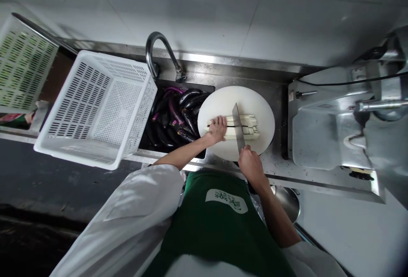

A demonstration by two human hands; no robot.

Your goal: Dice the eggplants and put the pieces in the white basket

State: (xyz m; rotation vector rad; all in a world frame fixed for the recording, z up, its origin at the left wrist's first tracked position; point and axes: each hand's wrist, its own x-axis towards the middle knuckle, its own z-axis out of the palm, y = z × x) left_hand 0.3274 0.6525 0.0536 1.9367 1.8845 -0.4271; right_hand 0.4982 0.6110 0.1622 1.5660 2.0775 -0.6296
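A round white cutting board (219, 98) is set on a stainless-steel counter (276, 168), its left edge crowded by a sinkful of glossy dark-purple eggplants (181, 117). Behind and left of the board, a curved chrome faucet (159, 39) is mounted; farther left, a large white perforated plastic basket (119, 98) is tilted, and beyond it a second pale basket (24, 64) is seen with green contents. Well to the right of the board, a grey metal machine (315, 137) is stationed, and in front and right, below counter level, a round steel pan (288, 202) is partly hidden by the right forearm.

On the board, right of its middle, long cream-white strips (248, 132) are laid side by side, their long axis run from left to right. They are crossed nearly square by a broad grey steel knife (238, 126), its tip pointed toward the wall and slightly left, its handle toward the green apron (210, 226). The left part of the strips is covered by the left hand (217, 129), its fingers bent and rested on top; whether they are closed around the strips cannot be told. The knife's handle is gripped in the closed fingers of the right hand (251, 164), at the board's near edge.
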